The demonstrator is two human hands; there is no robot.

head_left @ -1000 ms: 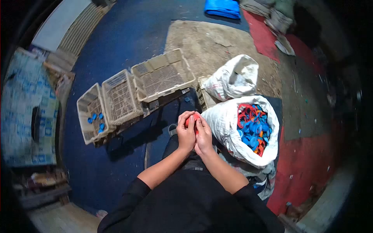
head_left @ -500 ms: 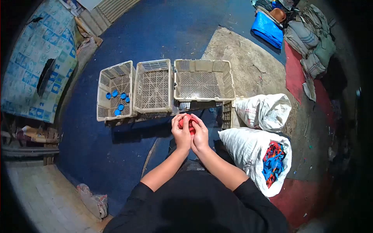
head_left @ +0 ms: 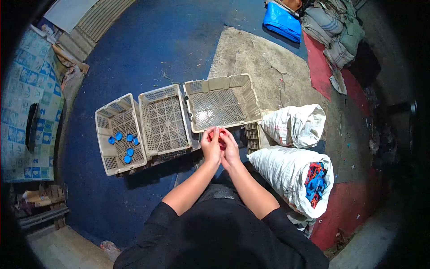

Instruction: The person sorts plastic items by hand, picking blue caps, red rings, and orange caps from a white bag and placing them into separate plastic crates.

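Note:
My left hand (head_left: pixel 209 147) and my right hand (head_left: pixel 230 150) are cupped together in front of my body, near the front edge of the right crate (head_left: pixel 224 125). Between them they grip red plastic caps (head_left: pixel 222 141), partly covered by the fingers; how many is hidden. Both thumbs lie over the red pieces. In the left crate (head_left: pixel 106 158), several round blue caps (head_left: pixel 130 152) lie scattered on the mesh bottom. A middle crate (head_left: pixel 168 150) stands between the two, its lattice base showing.
To my right, an open white sack (head_left: pixel 286 177) lies with red and blue plastic pieces (head_left: pixel 316 184) in its mouth. Behind it is another white sack (head_left: pixel 295 125). A folded blue tarp (head_left: pixel 282 22) and stuffed sacks (head_left: pixel 338 54) sit at the far right.
The camera view has turned, so the crates appear lower and further left. Both hands stay together around the red caps, with the fingers slightly shifted.

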